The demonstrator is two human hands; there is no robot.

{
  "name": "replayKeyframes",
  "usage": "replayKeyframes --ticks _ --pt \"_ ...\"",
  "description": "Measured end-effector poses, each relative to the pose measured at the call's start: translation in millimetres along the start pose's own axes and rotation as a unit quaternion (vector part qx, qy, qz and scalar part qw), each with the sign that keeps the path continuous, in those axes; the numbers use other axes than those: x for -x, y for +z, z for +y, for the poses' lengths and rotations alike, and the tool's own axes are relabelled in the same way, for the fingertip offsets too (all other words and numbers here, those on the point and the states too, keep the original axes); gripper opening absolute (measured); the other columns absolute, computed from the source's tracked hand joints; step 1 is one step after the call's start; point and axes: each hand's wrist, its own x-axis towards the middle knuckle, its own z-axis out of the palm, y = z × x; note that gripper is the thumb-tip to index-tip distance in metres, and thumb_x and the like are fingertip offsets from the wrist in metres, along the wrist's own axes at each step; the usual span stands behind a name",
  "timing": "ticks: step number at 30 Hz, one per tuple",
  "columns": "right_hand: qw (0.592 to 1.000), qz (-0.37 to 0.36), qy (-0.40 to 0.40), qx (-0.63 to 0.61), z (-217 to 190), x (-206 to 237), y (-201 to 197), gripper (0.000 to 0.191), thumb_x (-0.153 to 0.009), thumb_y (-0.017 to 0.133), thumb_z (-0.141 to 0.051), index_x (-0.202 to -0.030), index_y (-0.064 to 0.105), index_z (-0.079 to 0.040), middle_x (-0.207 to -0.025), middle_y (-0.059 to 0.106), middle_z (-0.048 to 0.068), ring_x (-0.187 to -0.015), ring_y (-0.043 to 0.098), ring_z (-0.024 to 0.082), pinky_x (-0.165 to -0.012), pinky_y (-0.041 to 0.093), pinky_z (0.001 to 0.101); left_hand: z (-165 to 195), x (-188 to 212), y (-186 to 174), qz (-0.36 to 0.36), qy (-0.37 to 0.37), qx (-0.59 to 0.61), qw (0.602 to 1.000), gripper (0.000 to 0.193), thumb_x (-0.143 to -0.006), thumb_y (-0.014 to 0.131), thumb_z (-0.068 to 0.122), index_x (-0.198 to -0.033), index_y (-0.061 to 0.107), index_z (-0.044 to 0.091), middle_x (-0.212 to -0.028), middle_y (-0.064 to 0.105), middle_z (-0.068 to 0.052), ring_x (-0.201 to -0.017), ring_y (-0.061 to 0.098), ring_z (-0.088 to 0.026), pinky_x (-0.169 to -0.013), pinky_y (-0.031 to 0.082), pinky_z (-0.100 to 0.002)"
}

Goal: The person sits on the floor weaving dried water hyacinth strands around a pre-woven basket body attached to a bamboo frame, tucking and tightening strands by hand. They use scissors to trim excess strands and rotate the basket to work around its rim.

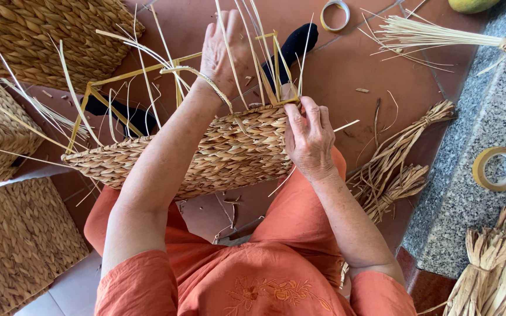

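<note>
Half-woven basket (206, 155) lies across the lap, frame rods (147, 73) and loose strands rising from its far edge. Left hand (226, 50) at the far side among the strands; right hand (308, 137) on the basket's right end. Finished baskets (24, 234) stacked on the floor at left. Fibre bundle (393, 169) on the floor right of the basket. Tape roll (498, 168) on the stone ledge (499, 117) at right, another bundle (499, 269) near it. Second tape roll (335, 14) lies far, centre.
</note>
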Motion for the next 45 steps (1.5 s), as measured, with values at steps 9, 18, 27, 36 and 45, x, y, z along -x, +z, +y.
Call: replayKeyframes --ticks 9,18,27,36,45 --pt "1.000 -0.001 0.001 -0.021 6.1 8.4 8.8 0.051 -0.083 0.073 0.008 -0.131 0.061 -0.005 -0.134 0.053 0.017 -0.100 0.058 0.030 -0.086 0.057 0.0406 8.8 0.2 13.2 -0.216 -0.401 0.607 0.651 0.021 -0.103 0.054 0.021 -0.100 0.070 0.007 -0.085 0.078 -0.006 -0.069 0.079 -0.012 -0.062 0.063 -0.028" --pt "1.000 0.000 0.014 -0.026 5.2 19.1 11.7 0.053 -0.090 0.071 0.007 -0.139 0.059 -0.008 -0.145 0.051 0.018 -0.106 0.060 0.033 -0.091 0.057 0.0413 23.2 5.1 12.7 -0.218 -0.238 0.541 0.777 0.022 -0.087 0.088 0.009 -0.098 0.070 0.003 -0.085 0.072 -0.002 -0.076 0.066 -0.009 -0.064 0.058 -0.028" --pt "0.999 -0.007 0.018 -0.031 -1.1 15.2 5.7 0.054 -0.091 0.070 0.007 -0.141 0.056 -0.007 -0.146 0.050 0.020 -0.109 0.060 0.035 -0.093 0.056 0.0428 19.2 -3.3 14.7 -0.284 -0.236 0.617 0.695 0.013 -0.086 0.084 0.009 -0.094 0.075 0.004 -0.082 0.075 -0.002 -0.073 0.070 -0.007 -0.064 0.060 -0.024" --pt "0.999 -0.005 0.021 -0.027 -1.0 17.3 7.7 0.052 -0.089 0.069 0.008 -0.138 0.057 -0.006 -0.147 0.049 0.020 -0.110 0.060 0.036 -0.091 0.056 0.0434 17.3 -13.7 25.3 -0.367 -0.236 0.570 0.696 0.011 -0.082 0.082 0.008 -0.092 0.079 0.003 -0.076 0.076 -0.004 -0.065 0.071 -0.009 -0.058 0.060 -0.024" --pt "0.999 -0.003 0.042 -0.022 -2.6 17.6 9.9 0.052 -0.086 0.070 0.006 -0.135 0.062 -0.008 -0.145 0.051 0.016 -0.108 0.059 0.029 -0.093 0.057 0.0391 13.8 -17.7 14.8 -0.418 -0.143 0.564 0.698 0.010 -0.090 0.071 0.008 -0.096 0.079 0.007 -0.080 0.075 0.000 -0.071 0.067 -0.006 -0.064 0.057 -0.024"
